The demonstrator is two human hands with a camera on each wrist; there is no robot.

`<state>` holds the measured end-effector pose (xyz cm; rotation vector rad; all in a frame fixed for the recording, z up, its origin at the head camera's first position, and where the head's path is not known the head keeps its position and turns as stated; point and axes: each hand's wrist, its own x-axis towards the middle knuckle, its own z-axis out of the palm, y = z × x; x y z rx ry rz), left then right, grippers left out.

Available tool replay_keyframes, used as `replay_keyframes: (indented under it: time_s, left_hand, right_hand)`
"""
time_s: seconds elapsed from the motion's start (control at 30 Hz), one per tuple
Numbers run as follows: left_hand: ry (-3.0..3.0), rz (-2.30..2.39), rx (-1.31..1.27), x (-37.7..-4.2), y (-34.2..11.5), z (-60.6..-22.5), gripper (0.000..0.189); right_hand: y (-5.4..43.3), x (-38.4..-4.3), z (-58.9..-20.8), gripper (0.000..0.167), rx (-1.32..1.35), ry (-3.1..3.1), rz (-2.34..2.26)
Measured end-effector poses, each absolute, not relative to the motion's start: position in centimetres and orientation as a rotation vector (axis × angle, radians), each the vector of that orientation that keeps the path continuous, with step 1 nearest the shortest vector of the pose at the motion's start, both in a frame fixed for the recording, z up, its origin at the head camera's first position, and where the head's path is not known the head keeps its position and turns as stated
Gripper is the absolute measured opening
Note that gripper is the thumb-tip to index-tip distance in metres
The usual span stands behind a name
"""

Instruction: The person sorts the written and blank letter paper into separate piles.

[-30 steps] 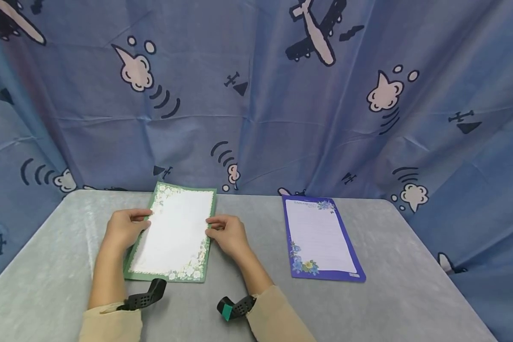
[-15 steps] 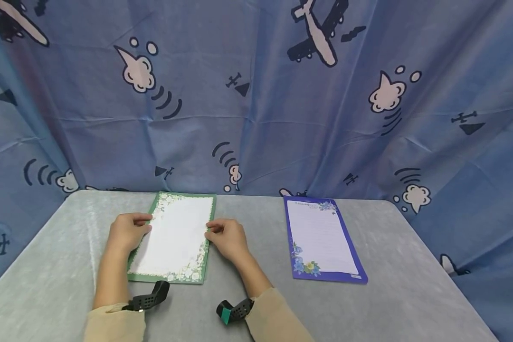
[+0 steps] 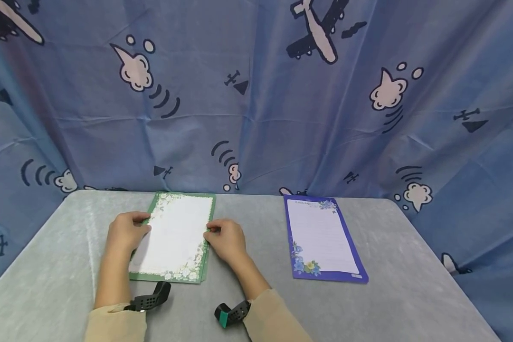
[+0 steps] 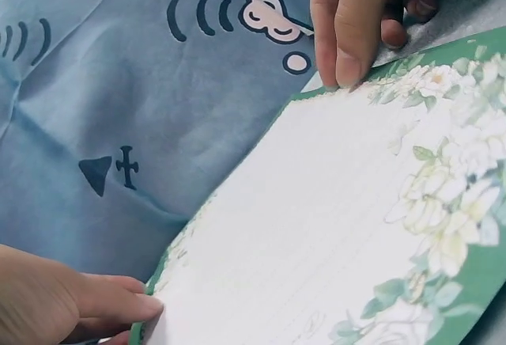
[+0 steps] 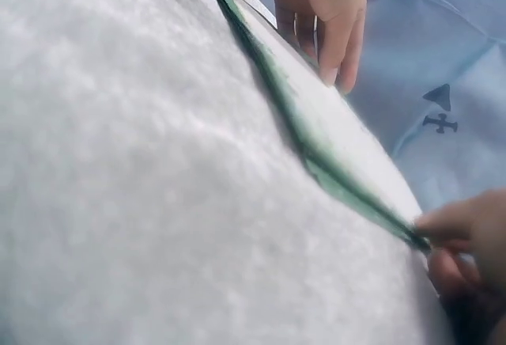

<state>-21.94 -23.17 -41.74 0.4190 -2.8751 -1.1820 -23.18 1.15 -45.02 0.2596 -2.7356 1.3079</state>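
Observation:
A green-bordered sheet of floral writing paper (image 3: 175, 237) lies at the left of the table, its white middle framed by pale flowers. My left hand (image 3: 126, 232) pinches its left edge, thumb on top. On the opposite edge my right hand (image 3: 227, 240) pinches the paper between thumb and fingers. A second green edge peeks out along the right side, so more than one layer shows there. In the right wrist view these green layers (image 5: 308, 151) run slightly fanned toward the right fingers (image 5: 455, 222). The left wrist view shows both hands gripping opposite edges.
To the right lies purple-bordered lined paper (image 3: 322, 237) with blue flowers. Behind the grey-covered table (image 3: 402, 294) hangs a blue curtain (image 3: 256, 95) printed with airplanes and clouds. Each wrist carries a black camera mount (image 3: 149, 297).
The green paper's far edge has come lower and nearer, with both hands still pinching its sides. A green layer beneath now sticks out at the lower right corner.

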Motion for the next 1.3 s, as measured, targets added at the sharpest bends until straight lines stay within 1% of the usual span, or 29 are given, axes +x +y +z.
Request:
replay_keyframes:
  time_s: [0.2,0.43,0.63,0.83,1.1,1.3]
  left_hand:
    - [-2.896,-1.197,0.429,-21.7,-23.1,-41.5,0.045]
    - [-2.952,-1.257,0.416,-21.8,-21.9,-40.8,0.049]
    - [-3.036,-1.224,0.360,-21.5,-20.5,-40.0,0.056]
    - [-3.093,-1.167,0.312,-21.5,-19.8,-39.6,0.061]
    - [-3.076,-1.142,0.185,-21.6,-21.0,-41.0,0.051]
    - [-3.003,-1.160,0.083,-22.1,-21.6,-42.5,0.051]
  right_hand:
    - [0.8,-22.8,-44.7,0.021,0.189,-2.724,1.367]
    - [1.0,-23.0,-44.4,0.018,0.120,-2.680,1.516]
    - [1.4,-23.1,-44.5,0.019,0.109,-2.656,1.593]
    - [1.9,-23.5,-44.6,0.022,0.155,-2.648,1.614]
    - [2.9,-23.8,-44.8,0.025,0.224,-2.681,1.594]
    - [3.8,-24.2,-45.1,0.028,0.297,-2.706,1.546]
